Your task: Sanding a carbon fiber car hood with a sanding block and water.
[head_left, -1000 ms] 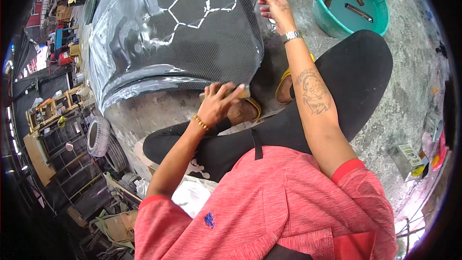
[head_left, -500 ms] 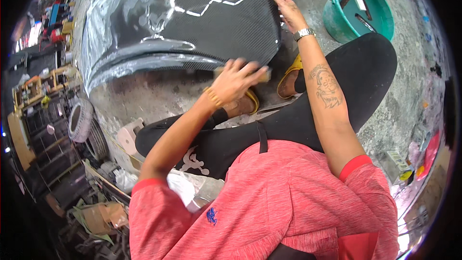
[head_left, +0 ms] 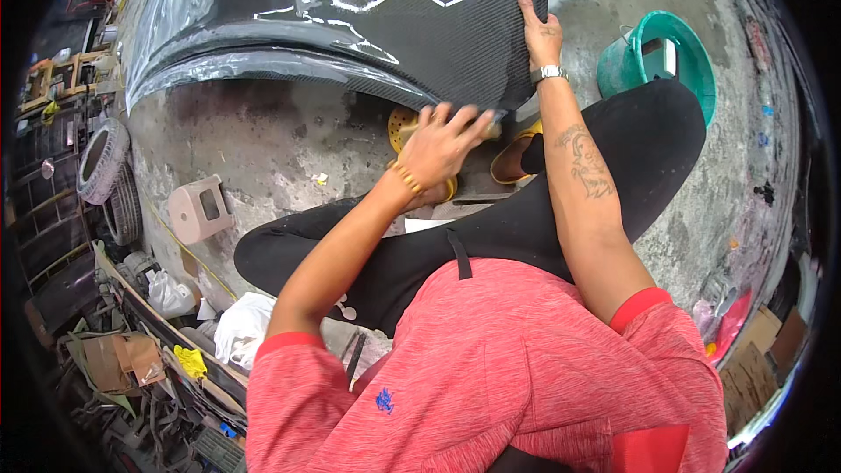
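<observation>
A large black carbon-fibre car hood, wet and glossy with pale smears on its left, lies in front of me. My left hand is closed over a tan sanding block at the hood's near corner; motion smears the fingers and most of the block is hidden under them. On the right edge, my right hand grips the hood, one digit stretched along the top and the other fingers mostly out of sight at the side.
A green bucket with water and a white-topped block stands right, beside my knee. Left are a pink plastic stool, tyres and a white cloth. Yellow clogs are on my feet beneath the hood's edge.
The view has shifted, showing more floor at left. My left hand has slid along the near edge toward the corner. My right hand sits lower on the right edge, gripping more closely.
</observation>
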### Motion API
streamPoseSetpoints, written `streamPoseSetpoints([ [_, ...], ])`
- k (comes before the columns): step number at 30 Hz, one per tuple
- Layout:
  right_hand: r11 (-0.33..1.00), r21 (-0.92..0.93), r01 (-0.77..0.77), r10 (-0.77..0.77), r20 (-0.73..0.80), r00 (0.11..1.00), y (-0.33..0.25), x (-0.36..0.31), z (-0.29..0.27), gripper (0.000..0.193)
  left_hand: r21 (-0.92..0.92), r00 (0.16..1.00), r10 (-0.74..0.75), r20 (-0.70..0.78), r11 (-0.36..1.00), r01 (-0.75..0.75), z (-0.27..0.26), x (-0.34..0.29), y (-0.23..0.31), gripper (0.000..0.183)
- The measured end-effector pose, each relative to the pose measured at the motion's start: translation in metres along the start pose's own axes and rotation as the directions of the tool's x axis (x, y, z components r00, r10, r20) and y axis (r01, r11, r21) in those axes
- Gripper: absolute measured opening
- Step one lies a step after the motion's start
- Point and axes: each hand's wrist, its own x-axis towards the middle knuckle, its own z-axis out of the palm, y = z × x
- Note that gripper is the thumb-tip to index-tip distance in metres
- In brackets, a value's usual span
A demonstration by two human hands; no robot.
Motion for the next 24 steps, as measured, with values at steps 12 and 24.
streamPoseSetpoints([
  [12, 0.968, 0.225, -0.113, 0.044, 0.29, 0.956, 0.006, 0.009, -0.018, 0.127, -0.002, 1.0, 0.01, 0.012, 1.0, -0.01, 0.001, 0.054, -0.009, 0.044],
  [24, 0.989, -0.1, 0.109, -0.102, 0.07, 0.992, -0.012, -0.026, -0.018, 0.117, -0.064, 0.994, 0.053, 0.097, 0.997, -0.047, -0.007, 0.011, 0.006, 0.053],
])
